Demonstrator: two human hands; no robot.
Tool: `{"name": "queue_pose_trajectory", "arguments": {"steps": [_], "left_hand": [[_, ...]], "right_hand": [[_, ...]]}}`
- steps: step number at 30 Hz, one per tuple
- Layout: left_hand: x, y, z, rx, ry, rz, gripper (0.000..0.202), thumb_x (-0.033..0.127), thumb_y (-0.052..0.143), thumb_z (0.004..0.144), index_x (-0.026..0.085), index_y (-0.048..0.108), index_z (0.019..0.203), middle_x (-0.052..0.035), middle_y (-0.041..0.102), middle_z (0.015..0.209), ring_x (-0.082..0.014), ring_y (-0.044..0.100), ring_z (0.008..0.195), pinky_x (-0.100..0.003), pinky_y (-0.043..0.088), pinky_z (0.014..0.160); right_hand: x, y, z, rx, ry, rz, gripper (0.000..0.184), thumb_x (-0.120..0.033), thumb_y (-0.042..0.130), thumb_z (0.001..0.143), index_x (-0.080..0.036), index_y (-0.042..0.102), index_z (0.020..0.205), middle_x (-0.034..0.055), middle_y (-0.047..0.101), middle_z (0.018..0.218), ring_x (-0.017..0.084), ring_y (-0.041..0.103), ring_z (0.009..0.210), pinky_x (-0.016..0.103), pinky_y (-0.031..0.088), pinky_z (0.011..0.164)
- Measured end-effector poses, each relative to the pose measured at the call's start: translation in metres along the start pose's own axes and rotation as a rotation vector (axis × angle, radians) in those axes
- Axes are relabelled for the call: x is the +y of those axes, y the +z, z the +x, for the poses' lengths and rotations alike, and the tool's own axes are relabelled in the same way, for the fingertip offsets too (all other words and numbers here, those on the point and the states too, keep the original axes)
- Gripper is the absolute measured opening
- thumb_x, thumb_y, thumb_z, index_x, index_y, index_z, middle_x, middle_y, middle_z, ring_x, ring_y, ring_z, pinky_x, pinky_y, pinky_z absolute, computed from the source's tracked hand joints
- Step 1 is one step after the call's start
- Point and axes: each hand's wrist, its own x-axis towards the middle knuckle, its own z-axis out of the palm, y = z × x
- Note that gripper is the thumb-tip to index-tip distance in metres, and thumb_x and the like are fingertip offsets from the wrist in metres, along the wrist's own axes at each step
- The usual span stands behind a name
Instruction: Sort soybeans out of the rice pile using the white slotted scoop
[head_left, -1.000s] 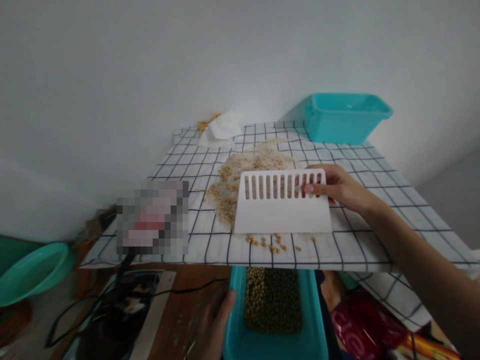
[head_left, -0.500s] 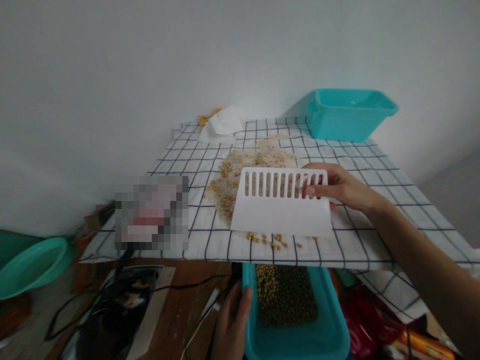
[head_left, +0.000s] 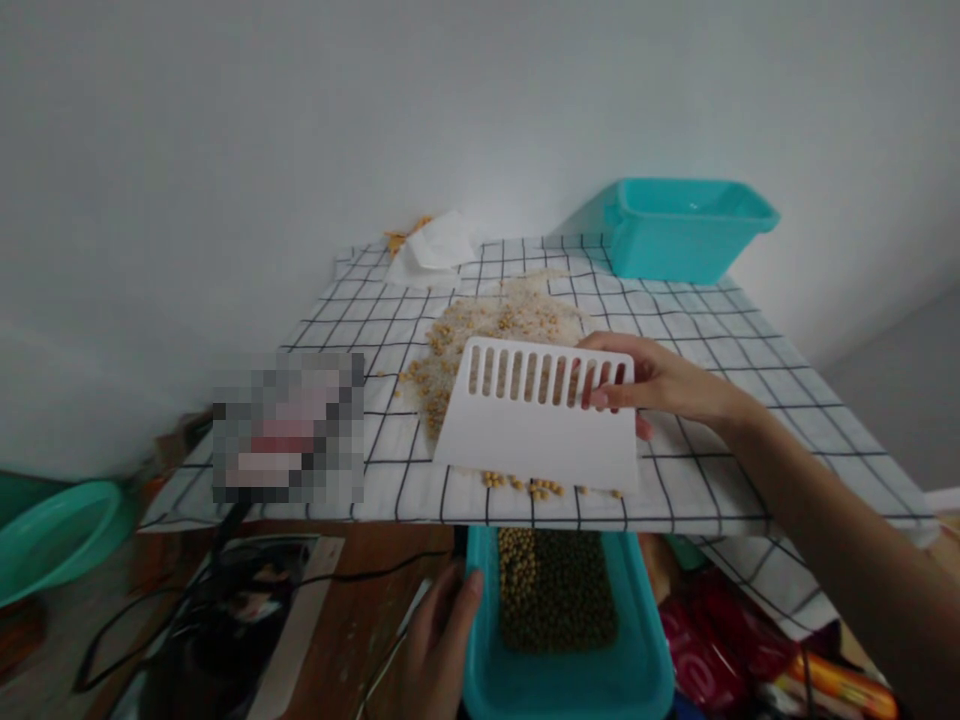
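A white slotted plastic scraper board (head_left: 538, 440) stands tilted on the checked tablecloth, and my right hand (head_left: 626, 380) is shut on its right end, with some fingers behind the slots. Several yellow soybeans (head_left: 546, 488) lie along its lower edge near the table's front. Behind the board spreads a pile of rice mixed with soybeans (head_left: 517, 310), partly hidden by it. Below the table edge, my left hand (head_left: 442, 635) grips the left rim of a turquoise plastic bin (head_left: 570, 685). Inside the bin are soybeans (head_left: 517, 570) and small dark green beans (head_left: 574, 600).
An upright turquoise bin (head_left: 671, 245) stands at the back right. White paper (head_left: 431, 255) lies by the wall. A blurred-out object (head_left: 289, 430) is at the table's left, with a black cable below. Red packages (head_left: 720, 640) lie right of the lower bin; a green basin (head_left: 64, 540) is far left.
My right hand has drawn the board slightly toward the front edge and left, tilting its right end down. The soybeans below it sit closer to the edge. My left hand stays at the bin.
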Motion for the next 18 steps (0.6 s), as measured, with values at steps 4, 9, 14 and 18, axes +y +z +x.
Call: {"name": "queue_pose_trajectory", "arguments": {"steps": [4,9,14,18], "left_hand": [[0.003,-0.005,0.007,0.032,-0.057,-0.010,0.035,0.051,0.068,0.077,0.023,0.075,0.097,-0.0114,0.082,0.108,-0.0366,0.071,0.115,-0.050,0.054,0.102],[0.003,-0.015,0.015,0.033,-0.036,0.059,0.038,0.056,0.075,0.067,0.024,0.075,0.086,-0.0106,0.083,0.098,-0.0397,0.071,0.112,-0.048,0.057,0.097],[0.002,-0.021,0.009,0.019,0.003,0.108,0.032,0.052,0.072,0.073,0.026,0.075,0.091,-0.0094,0.083,0.106,-0.0374,0.069,0.119,-0.048,0.053,0.104],[0.005,-0.014,0.001,-0.053,0.025,0.087,0.024,0.048,0.070,0.074,0.029,0.076,0.087,-0.0088,0.083,0.108,-0.0374,0.070,0.117,-0.049,0.050,0.107]], "right_hand": [[-0.001,0.001,0.000,-0.022,0.014,0.026,0.027,-0.023,0.079,0.082,-0.019,0.061,0.101,-0.0070,0.063,0.074,0.005,0.058,0.047,0.012,0.050,0.034],[-0.001,0.002,-0.001,0.013,-0.002,0.029,0.028,-0.022,0.079,0.082,-0.019,0.059,0.101,-0.0078,0.063,0.071,0.005,0.058,0.045,0.013,0.049,0.033],[-0.003,0.001,-0.003,0.063,-0.011,0.027,0.028,-0.021,0.080,0.080,-0.019,0.060,0.099,-0.0079,0.061,0.068,0.006,0.057,0.045,0.013,0.047,0.031],[-0.002,0.001,-0.003,0.066,-0.007,0.022,0.028,-0.021,0.080,0.080,-0.019,0.061,0.100,-0.0077,0.061,0.068,0.006,0.057,0.046,0.012,0.046,0.031]]}}
